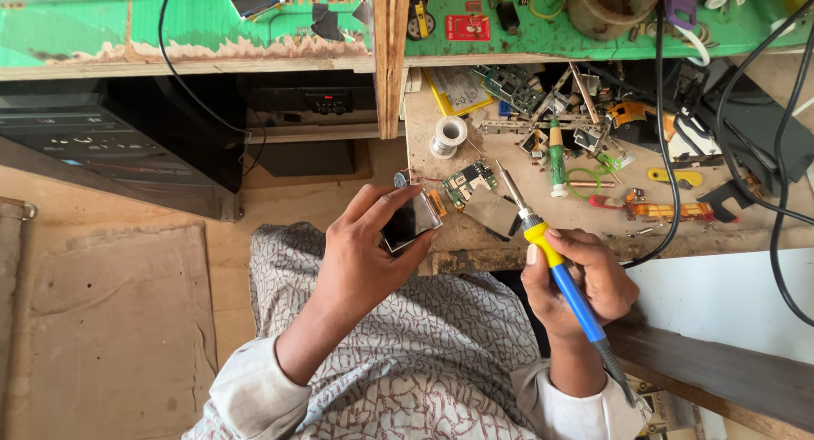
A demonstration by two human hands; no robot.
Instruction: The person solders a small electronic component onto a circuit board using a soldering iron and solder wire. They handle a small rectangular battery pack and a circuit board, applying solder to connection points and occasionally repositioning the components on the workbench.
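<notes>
Head view: soldering iron [555, 266] poised over a board [471, 182] at the table [593, 228] edge, screen [410, 221] held alongside.

Right hand [581, 283] is closed around the iron's blue-and-yellow handle, tip angled toward the board just beside it; whether the tip touches cannot be told. Left hand [360, 258] pinches the small dark screen between thumb and fingers, hanging past the table edge over the lap. Risks, as judged: the screen could drop or its thin red wires tear if the left hand shifts; the hot tip sits near the left fingers and could burn them or the screen. Obstructions: solder spool [448, 136], green screwdriver [556, 158], loose parts and black cables [670, 152] crowd the table, and the iron's cord trails by the right wrist, liable to snag.
</notes>
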